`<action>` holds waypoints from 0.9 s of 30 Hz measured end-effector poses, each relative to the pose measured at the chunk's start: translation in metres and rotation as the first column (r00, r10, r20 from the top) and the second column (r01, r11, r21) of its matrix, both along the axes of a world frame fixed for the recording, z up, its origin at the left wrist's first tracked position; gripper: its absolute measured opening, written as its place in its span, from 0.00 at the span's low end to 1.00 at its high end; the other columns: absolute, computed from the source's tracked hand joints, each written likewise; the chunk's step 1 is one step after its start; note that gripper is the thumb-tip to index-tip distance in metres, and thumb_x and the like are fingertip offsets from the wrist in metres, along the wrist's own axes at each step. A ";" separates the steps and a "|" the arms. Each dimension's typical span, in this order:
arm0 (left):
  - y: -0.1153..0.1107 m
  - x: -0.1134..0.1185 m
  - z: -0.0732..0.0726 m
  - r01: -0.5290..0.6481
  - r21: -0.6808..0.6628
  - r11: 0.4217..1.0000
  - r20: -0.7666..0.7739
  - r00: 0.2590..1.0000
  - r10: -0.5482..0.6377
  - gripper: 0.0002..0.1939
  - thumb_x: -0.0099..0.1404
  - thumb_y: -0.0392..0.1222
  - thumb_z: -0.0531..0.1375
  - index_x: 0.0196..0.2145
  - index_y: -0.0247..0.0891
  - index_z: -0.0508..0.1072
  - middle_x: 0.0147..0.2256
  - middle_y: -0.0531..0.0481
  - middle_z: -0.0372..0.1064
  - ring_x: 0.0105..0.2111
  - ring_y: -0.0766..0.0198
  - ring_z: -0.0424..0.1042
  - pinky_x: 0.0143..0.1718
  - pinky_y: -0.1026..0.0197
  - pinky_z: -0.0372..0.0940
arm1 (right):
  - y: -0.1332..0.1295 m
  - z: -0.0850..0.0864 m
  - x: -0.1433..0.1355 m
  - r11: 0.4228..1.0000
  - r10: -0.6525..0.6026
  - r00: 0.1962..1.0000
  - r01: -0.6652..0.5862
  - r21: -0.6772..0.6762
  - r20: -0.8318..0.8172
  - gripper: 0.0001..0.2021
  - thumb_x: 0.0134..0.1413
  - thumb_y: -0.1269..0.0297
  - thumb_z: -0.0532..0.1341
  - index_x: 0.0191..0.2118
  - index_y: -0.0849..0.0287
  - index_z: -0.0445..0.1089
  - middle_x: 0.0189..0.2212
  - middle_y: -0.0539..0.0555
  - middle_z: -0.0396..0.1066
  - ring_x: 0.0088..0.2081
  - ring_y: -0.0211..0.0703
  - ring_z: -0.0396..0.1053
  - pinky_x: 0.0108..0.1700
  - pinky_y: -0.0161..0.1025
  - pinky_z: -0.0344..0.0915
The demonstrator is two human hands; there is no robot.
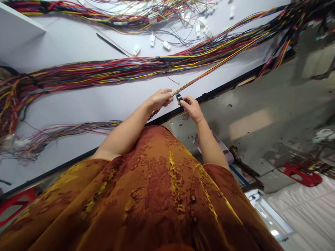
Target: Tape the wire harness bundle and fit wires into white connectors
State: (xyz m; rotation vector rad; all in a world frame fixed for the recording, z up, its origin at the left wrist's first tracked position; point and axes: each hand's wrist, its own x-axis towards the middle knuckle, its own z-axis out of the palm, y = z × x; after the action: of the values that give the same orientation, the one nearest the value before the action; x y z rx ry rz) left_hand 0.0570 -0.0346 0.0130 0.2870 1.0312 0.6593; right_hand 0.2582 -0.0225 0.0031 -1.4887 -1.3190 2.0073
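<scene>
My left hand [161, 98] is closed around a thin bundle of wires [201, 76], coloured yellow, orange and red, near the table's front edge. The bundle runs up to the right from that grip. Just right of it, my right hand [192, 107] pinches a small roll of black tape [179, 98] between thumb and fingers. The roll stands close beside the wires; whether a strip of tape reaches them is too small to tell. Behind both hands a thick wire harness [104, 72] lies across the table, bound with black tape in places.
White plastic connectors [165, 45] and a dark pointed rod [112, 44] lie on the white table [86, 103]. Another harness [86, 14] crosses the back. Loose wires [75, 129] spread at the front left. A red plastic object [300, 175] is at the lower right, beyond the table's black edge.
</scene>
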 end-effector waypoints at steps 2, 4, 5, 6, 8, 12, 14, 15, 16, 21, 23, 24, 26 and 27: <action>-0.001 0.000 -0.001 0.038 0.017 0.999 0.069 0.997 -0.040 0.20 0.54 0.49 0.70 0.27 0.35 0.64 0.20 0.59 0.55 0.16 0.78 0.46 0.18 0.68 0.38 | 0.002 0.005 -0.002 0.999 0.033 0.999 -0.034 -0.011 -0.029 0.23 0.47 0.43 0.69 0.33 0.60 0.69 0.29 0.48 0.70 0.29 0.33 0.60 0.33 0.32 0.59; -0.003 0.001 -0.003 0.056 0.020 0.998 0.075 0.996 -0.058 0.19 0.56 0.50 0.69 0.29 0.33 0.67 0.20 0.59 0.54 0.16 0.78 0.45 0.18 0.68 0.38 | 0.003 0.013 -0.003 0.998 0.064 0.997 -0.064 -0.009 -0.051 0.22 0.47 0.44 0.70 0.33 0.59 0.70 0.29 0.48 0.70 0.31 0.34 0.62 0.36 0.33 0.61; -0.003 0.002 -0.004 0.057 0.027 0.998 0.052 0.997 -0.058 0.19 0.57 0.51 0.69 0.30 0.33 0.68 0.20 0.59 0.54 0.16 0.77 0.45 0.18 0.67 0.38 | 0.002 0.018 -0.002 0.997 0.073 0.995 -0.073 -0.003 -0.061 0.21 0.47 0.45 0.70 0.33 0.59 0.70 0.29 0.48 0.70 0.32 0.34 0.63 0.37 0.34 0.62; -0.004 0.003 -0.005 0.055 0.047 0.997 0.019 0.998 -0.056 0.17 0.59 0.50 0.67 0.32 0.33 0.70 0.20 0.59 0.55 0.16 0.77 0.45 0.19 0.67 0.39 | 0.002 0.024 0.000 0.997 0.077 0.994 -0.077 0.004 -0.072 0.20 0.48 0.46 0.70 0.34 0.60 0.70 0.30 0.48 0.70 0.33 0.34 0.64 0.38 0.34 0.63; -0.007 0.006 -0.007 0.059 0.124 0.991 -0.068 0.996 -0.051 0.15 0.62 0.49 0.65 0.33 0.32 0.72 0.20 0.58 0.56 0.16 0.75 0.47 0.19 0.67 0.41 | 0.002 0.036 0.002 0.997 0.074 0.992 -0.074 0.008 -0.099 0.19 0.51 0.47 0.69 0.34 0.60 0.70 0.30 0.49 0.70 0.33 0.34 0.65 0.38 0.33 0.63; -0.012 0.014 -0.008 0.081 0.346 0.935 -0.257 0.966 0.011 0.12 0.65 0.45 0.61 0.30 0.32 0.72 0.19 0.57 0.56 0.19 0.73 0.52 0.23 0.66 0.49 | 0.015 0.046 -0.008 1.000 0.014 0.987 -0.015 -0.008 -0.161 0.20 0.55 0.46 0.67 0.38 0.60 0.70 0.30 0.49 0.70 0.29 0.31 0.63 0.30 0.29 0.61; -0.014 0.018 -0.007 0.085 0.407 0.909 -0.325 0.944 0.057 0.12 0.66 0.44 0.60 0.29 0.33 0.72 0.19 0.57 0.57 0.21 0.72 0.54 0.26 0.66 0.52 | 0.031 0.040 -0.022 0.999 0.031 0.980 -0.032 -0.004 -0.194 0.21 0.53 0.45 0.68 0.39 0.61 0.70 0.30 0.49 0.69 0.27 0.29 0.63 0.27 0.28 0.60; -0.015 0.019 -0.006 0.086 0.412 0.907 -0.344 0.937 0.068 0.12 0.66 0.43 0.59 0.29 0.33 0.72 0.19 0.57 0.57 0.21 0.72 0.55 0.27 0.66 0.52 | 0.041 0.034 -0.029 0.998 0.062 0.977 -0.062 0.008 -0.205 0.22 0.52 0.46 0.69 0.39 0.61 0.70 0.29 0.48 0.68 0.27 0.29 0.63 0.27 0.28 0.60; -0.016 0.019 -0.004 0.086 0.400 0.913 -0.351 0.934 0.066 0.11 0.67 0.43 0.59 0.30 0.32 0.72 0.20 0.56 0.57 0.21 0.72 0.55 0.26 0.66 0.52 | 0.049 0.029 -0.035 0.995 0.097 0.974 -0.092 0.031 -0.203 0.22 0.51 0.47 0.70 0.39 0.62 0.70 0.29 0.48 0.67 0.27 0.29 0.63 0.27 0.28 0.61; -0.014 0.011 0.005 0.083 0.200 0.976 -0.197 0.979 -0.043 0.13 0.68 0.46 0.59 0.33 0.32 0.73 0.20 0.57 0.55 0.18 0.73 0.50 0.21 0.66 0.45 | 0.055 0.010 -0.022 0.977 -0.048 0.999 0.046 0.209 0.005 0.16 0.59 0.50 0.63 0.40 0.59 0.68 0.32 0.49 0.67 0.29 0.30 0.65 0.31 0.30 0.67; -0.011 0.006 0.009 0.086 0.098 0.991 -0.079 0.994 -0.079 0.15 0.67 0.50 0.61 0.33 0.33 0.73 0.19 0.58 0.51 0.16 0.74 0.46 0.19 0.66 0.41 | 0.039 0.006 -0.006 0.963 -0.182 0.980 0.162 0.214 0.077 0.14 0.61 0.51 0.60 0.42 0.57 0.67 0.34 0.49 0.68 0.29 0.31 0.66 0.33 0.32 0.69; -0.010 0.004 0.011 0.095 0.050 0.994 -0.027 0.995 -0.094 0.16 0.66 0.51 0.62 0.32 0.33 0.73 0.19 0.59 0.49 0.16 0.75 0.44 0.19 0.66 0.40 | 0.030 0.003 0.000 0.965 -0.203 0.976 0.185 0.187 0.083 0.14 0.60 0.51 0.61 0.43 0.56 0.67 0.35 0.50 0.68 0.31 0.32 0.67 0.35 0.33 0.70; -0.006 -0.001 0.014 0.125 -0.012 0.992 0.049 0.991 -0.125 0.16 0.65 0.52 0.63 0.31 0.34 0.72 0.19 0.59 0.48 0.16 0.75 0.43 0.19 0.66 0.38 | 0.014 -0.003 0.002 0.984 -0.139 0.990 0.135 0.117 0.026 0.17 0.55 0.52 0.64 0.48 0.53 0.67 0.42 0.52 0.70 0.38 0.37 0.70 0.43 0.37 0.72; -0.004 -0.003 0.015 0.141 -0.020 0.990 0.067 0.988 -0.139 0.16 0.64 0.52 0.63 0.31 0.34 0.71 0.19 0.59 0.48 0.16 0.75 0.43 0.19 0.67 0.38 | 0.008 -0.006 -0.001 0.992 -0.079 0.997 0.080 0.099 -0.013 0.20 0.54 0.52 0.65 0.50 0.53 0.67 0.46 0.53 0.69 0.43 0.39 0.70 0.47 0.40 0.71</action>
State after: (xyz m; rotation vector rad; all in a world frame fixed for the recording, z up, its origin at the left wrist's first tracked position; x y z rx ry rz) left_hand 0.0543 -0.0388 0.0284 0.3116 0.9466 0.5258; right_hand 0.2569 -0.0142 -0.0027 -1.4621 -1.3142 1.8688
